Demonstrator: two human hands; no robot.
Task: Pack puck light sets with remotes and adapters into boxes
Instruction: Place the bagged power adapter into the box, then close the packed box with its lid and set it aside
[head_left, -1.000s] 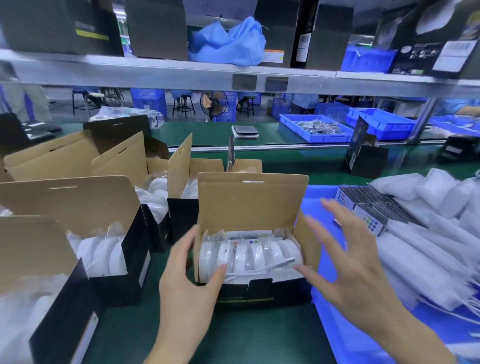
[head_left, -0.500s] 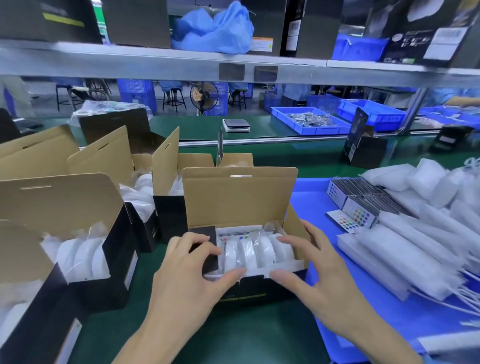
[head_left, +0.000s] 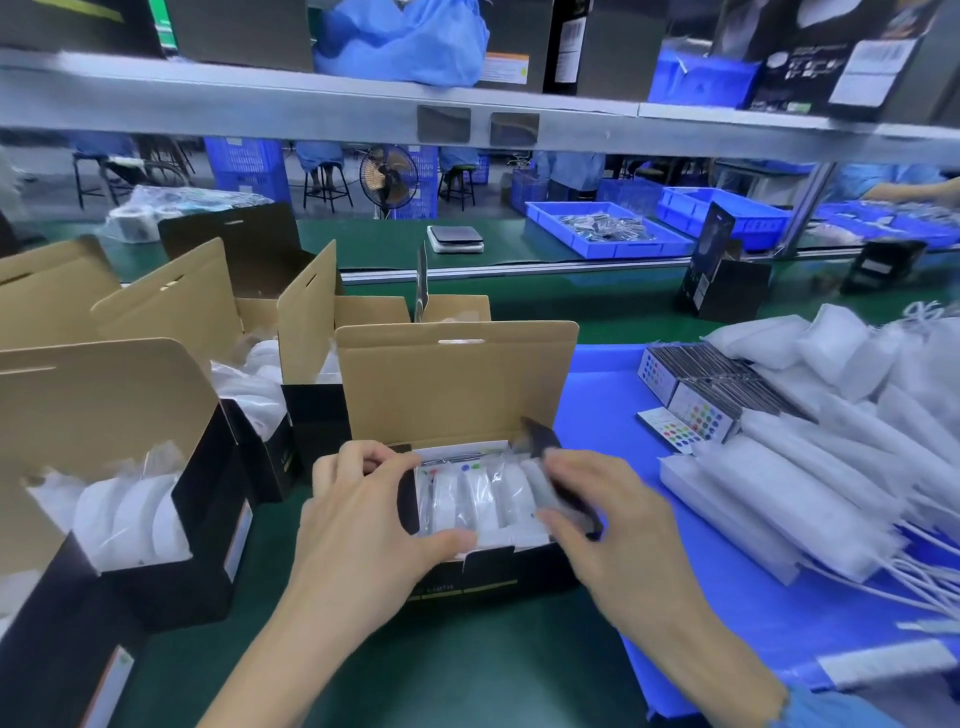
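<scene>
On the green bench (head_left: 467, 670), my left hand (head_left: 358, 530) curled over the box's (head_left: 457, 384) left flap. My right hand (head_left: 618, 525) pinched the right flap, puck lights (head_left: 483, 499) between.

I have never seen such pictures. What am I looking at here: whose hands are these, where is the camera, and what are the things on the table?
There is no machine: a person works with two bare hands, and the camera sits on the person's head, looking forward and down. On the green conveyor table stands an open black cardboard box with a brown lid, filled with white round puck lights in clear plastic bags. The left hand folds the box's left black side flap inward; the right hand folds the right black side flap. More open boxes stand on the left. On the right, a blue sheet carries colourful remote controls and white foam-wrapped packs.
</scene>
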